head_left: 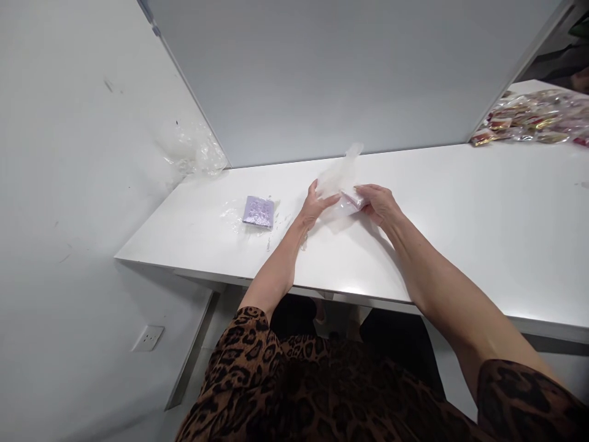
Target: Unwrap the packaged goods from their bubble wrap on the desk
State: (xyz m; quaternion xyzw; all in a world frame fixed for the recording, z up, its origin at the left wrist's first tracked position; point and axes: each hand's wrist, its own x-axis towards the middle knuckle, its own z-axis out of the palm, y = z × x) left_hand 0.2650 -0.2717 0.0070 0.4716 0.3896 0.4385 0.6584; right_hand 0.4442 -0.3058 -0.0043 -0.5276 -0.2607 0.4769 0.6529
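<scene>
Clear bag (339, 178) between both hands (347, 205)

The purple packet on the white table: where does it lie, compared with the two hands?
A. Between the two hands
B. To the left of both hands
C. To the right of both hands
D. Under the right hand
B: the purple packet lies apart, left of the left hand and the right hand, which hold a clear plastic bag.

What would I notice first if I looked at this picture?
Two hands meet in the middle of the white table: the left hand and the right hand both hold a clear plastic bag. A little purple packet lies to their left, and a shiny heap of colourful wrapped packets sits far right.
</scene>
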